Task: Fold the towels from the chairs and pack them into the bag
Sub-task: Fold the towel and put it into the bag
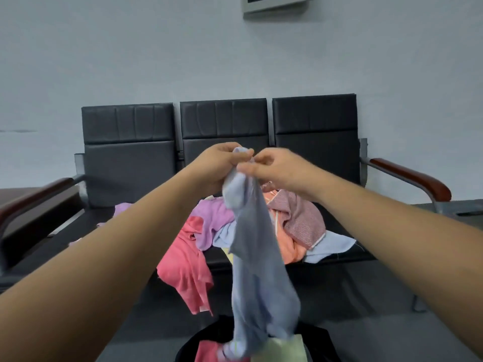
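Held towel: a pale blue towel (258, 257), soft and thin, bunched at the top and hanging in one long crumpled strip, with a greyer shaded fold across its upper half
Where it is: up in front of the middle chair, held by both hands; its lower end reaches the mouth of the bag, blurred there
Left hand: the left hand (217, 165) has its fingers curled round the gathered top of the towel
Right hand: the right hand (277, 168), just beside the left, pinches the top edge between thumb and forefinger, the other fingers loosely bent
Bag: a black bag (193, 343) at the bottom edge, open, with a pink folded towel (209, 351) and a pale green towel (282, 348) inside
Pile on the seats: a coral pink towel (183, 270) draped over the seat front, a lilac towel (211, 220), an orange towel (285, 244), a speckled mauve towel (303, 218) and a light blue towel (332, 246) lying flat at the right of the heap
Chairs: three joined black padded chairs (130, 152) with a brown armrest (407, 176) on a metal frame
Writing: a grey wall panel (274, 3) is cut off at the top; its marks are too small to read
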Motion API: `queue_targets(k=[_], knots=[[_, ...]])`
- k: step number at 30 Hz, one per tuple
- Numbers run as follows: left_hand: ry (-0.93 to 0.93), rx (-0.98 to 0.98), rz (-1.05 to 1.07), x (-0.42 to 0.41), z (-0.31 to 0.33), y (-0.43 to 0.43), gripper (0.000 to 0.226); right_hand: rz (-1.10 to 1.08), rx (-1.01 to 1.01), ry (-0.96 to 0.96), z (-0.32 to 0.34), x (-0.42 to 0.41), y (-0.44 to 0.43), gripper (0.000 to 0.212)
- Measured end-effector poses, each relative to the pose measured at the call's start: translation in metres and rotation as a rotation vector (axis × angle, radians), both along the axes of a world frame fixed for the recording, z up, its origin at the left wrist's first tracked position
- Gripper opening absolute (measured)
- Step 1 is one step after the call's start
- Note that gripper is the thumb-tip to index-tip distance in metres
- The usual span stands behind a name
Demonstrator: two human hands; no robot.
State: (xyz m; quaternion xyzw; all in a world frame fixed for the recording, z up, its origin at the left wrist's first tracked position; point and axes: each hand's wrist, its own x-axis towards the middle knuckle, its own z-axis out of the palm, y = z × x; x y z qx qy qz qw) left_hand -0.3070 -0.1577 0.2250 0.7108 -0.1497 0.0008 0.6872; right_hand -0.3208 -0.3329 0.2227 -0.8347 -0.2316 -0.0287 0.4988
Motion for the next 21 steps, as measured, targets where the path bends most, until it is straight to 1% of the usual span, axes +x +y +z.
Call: queue_targets(k=[1,2,4,5,7,8,10,12,14,17,21], knots=[[0.02,0.034,-0.013,0.002,-0.005,0.0,0.017,-0.005,-0.048,-0.007,-0.006,0.0,0.003,0.045],[0.038,0.062,-0.014,0.004,-0.009,0.002,0.018,-0.022,-0.037,-0.003,-0.011,0.001,0.004,0.037],[0.053,0.104,0.023,0.005,-0.014,0.011,0.019,-0.049,0.063,0.027,-0.015,0.005,0.002,0.017],[0.053,0.12,0.054,0.005,-0.016,0.016,0.02,-0.057,0.103,0.045,-0.016,0.006,0.0,0.012],[0.059,0.126,0.092,0.005,-0.019,0.025,0.022,-0.014,0.166,0.112,-0.019,0.01,-0.003,0.013],[0.069,0.116,0.083,0.005,-0.021,0.027,0.021,0.029,0.176,0.154,-0.021,0.01,-0.001,0.018],[0.077,0.098,0.019,0.004,-0.022,0.026,0.021,0.094,0.117,0.19,-0.03,0.01,0.007,0.031],[0.074,0.111,-0.027,0.004,-0.022,0.022,0.023,0.057,0.004,0.105,-0.039,0.011,0.019,0.036],[0.068,0.135,-0.033,0.004,-0.022,0.021,0.027,0.002,-0.033,0.016,-0.045,0.015,0.026,0.032],[0.072,0.16,0.002,0.007,-0.023,0.028,0.027,0.008,-0.054,0.004,-0.048,0.021,0.021,0.019],[0.073,0.181,0.085,0.012,-0.028,0.04,0.024,0.059,-0.265,0.002,-0.058,0.024,0.009,0.011]])
